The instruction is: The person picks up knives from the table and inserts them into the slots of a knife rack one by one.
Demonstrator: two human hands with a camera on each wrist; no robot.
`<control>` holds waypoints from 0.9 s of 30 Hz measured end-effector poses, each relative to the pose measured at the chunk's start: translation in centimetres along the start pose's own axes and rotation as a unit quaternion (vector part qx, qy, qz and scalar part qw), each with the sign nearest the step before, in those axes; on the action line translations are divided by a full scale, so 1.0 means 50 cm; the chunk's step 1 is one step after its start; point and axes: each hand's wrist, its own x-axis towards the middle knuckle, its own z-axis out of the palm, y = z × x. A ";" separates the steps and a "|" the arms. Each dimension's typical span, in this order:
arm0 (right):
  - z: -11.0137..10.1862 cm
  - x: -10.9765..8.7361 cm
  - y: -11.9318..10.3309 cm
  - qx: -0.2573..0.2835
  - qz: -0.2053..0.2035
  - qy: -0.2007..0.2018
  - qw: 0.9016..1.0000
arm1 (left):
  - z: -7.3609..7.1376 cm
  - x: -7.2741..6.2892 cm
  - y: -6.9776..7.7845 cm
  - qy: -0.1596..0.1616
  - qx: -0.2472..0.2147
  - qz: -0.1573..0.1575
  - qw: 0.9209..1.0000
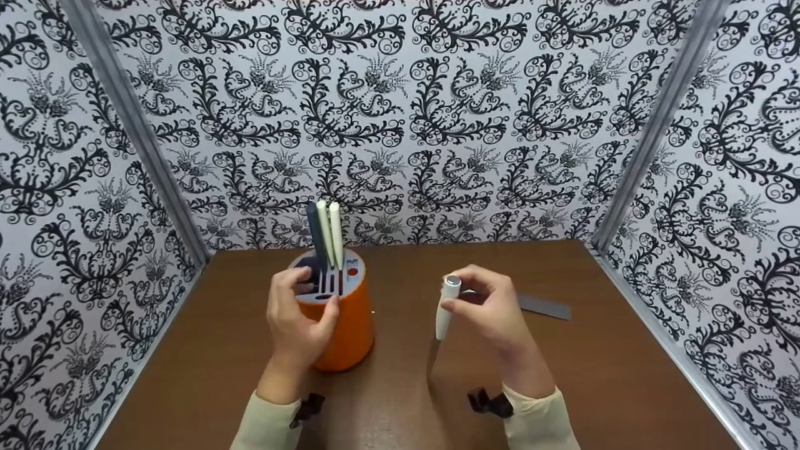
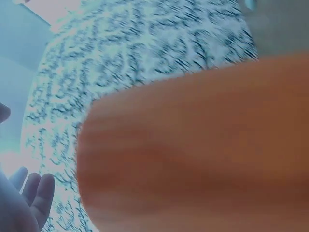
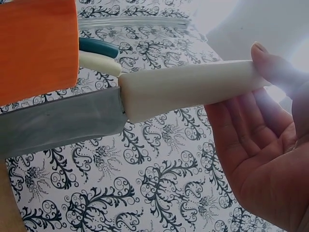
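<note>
An orange knife block (image 1: 344, 331) stands upright on the left of the table, its grey slotted top holding a dark-handled knife (image 1: 315, 231) and two cream-handled knives (image 1: 336, 234). My left hand (image 1: 300, 319) is beside the block's near left side, fingers loosely bent and spread at the top rim, gripping nothing. In my right hand (image 1: 494, 306), thumb and fingers pinch the upper end of a white-handled knife (image 1: 442, 319). Its blade (image 3: 63, 118) points down toward the table, right of the block. The left wrist view is mostly filled by the blurred orange block (image 2: 203, 145).
A flat grey strip (image 1: 545, 307) lies on the brown table (image 1: 400, 406) behind my right hand, which partly hides it. Patterned walls (image 1: 400, 125) enclose the back and both sides, with grey metal strips at the corners.
</note>
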 end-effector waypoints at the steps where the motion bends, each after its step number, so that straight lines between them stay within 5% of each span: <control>1: 0.000 0.000 0.002 0.001 0.000 0.000 1.000 | 0.006 0.004 0.008 -0.006 -0.006 -0.001 1.000; 9: 0.003 0.003 -0.003 -0.002 0.006 0.006 1.000 | 0.048 0.040 0.050 -0.137 -0.036 -0.047 0.989; 16: 0.006 -0.002 -0.005 0.000 0.026 0.004 1.000 | 0.071 0.021 0.070 -0.165 -0.133 -0.085 0.974; 27: 0.017 0.001 0.002 -0.008 0.011 -0.002 1.000 | 0.084 -0.014 0.099 -0.240 -0.204 -0.123 0.941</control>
